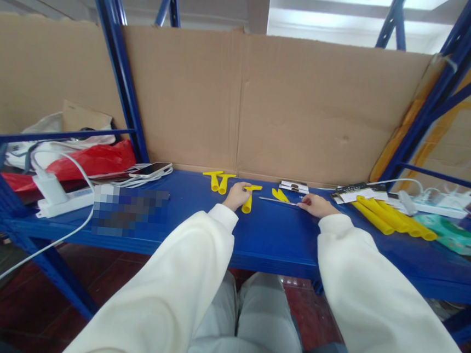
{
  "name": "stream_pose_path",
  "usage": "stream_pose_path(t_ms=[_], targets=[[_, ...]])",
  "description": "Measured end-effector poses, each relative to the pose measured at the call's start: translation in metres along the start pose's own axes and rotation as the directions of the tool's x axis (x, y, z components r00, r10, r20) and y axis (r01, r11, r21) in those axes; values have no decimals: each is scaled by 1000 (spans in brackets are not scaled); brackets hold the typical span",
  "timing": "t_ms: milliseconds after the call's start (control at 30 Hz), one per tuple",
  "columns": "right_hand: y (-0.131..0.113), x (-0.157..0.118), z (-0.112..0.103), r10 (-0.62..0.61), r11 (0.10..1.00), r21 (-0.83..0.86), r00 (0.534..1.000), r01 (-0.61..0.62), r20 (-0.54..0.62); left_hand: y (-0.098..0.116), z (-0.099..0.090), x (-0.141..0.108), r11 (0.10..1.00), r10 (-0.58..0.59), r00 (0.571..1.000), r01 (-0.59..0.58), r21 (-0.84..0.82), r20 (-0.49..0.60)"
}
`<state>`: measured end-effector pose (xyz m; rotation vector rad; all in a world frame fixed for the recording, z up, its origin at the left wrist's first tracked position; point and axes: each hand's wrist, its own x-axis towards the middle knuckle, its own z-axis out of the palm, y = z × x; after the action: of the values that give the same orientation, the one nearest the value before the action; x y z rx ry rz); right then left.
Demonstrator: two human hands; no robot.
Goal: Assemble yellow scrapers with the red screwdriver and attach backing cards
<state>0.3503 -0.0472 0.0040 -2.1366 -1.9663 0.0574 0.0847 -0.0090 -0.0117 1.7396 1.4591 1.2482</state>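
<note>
My left hand is closed at the crossbar end of a yellow T-shaped piece, whose thick round stem points toward me. In my right hand, the pinched fingers hold one end of a thin metal rod, which lies low over the blue shelf and points left. Just behind the rod are small flat yellow pieces. Two more yellow T-shaped pieces stand side by side at the back, left of my left hand. A small black-and-white pack lies near the cardboard.
On the right of the blue shelf lie several yellow tubes, a green packet and a power strip. To the left are a phone, another power strip and a red bag. Cardboard walls the back.
</note>
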Motion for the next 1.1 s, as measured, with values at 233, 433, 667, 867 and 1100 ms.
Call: stream_pose_path(t_ms=[233,433,667,867,1100], targets=[[7,16,3,38,994,102,991,-25,-130,-1,0,-1,999,16,1000,-16,39,-7],[1,38,2,198,972,169,951,-160,-238,0,2,-1,998,13,1000,-11,69,-22],[-15,61,6,326,943,145,922,-301,-210,1,1,-2,995,34,999,-31,97,-28],[-23,72,12,425,901,190,882,-391,-202,0,3,-1,995,29,999,-26,96,-31],[-19,75,16,419,904,190,882,-382,-218,3,3,-3,995,19,999,-17,99,-27]])
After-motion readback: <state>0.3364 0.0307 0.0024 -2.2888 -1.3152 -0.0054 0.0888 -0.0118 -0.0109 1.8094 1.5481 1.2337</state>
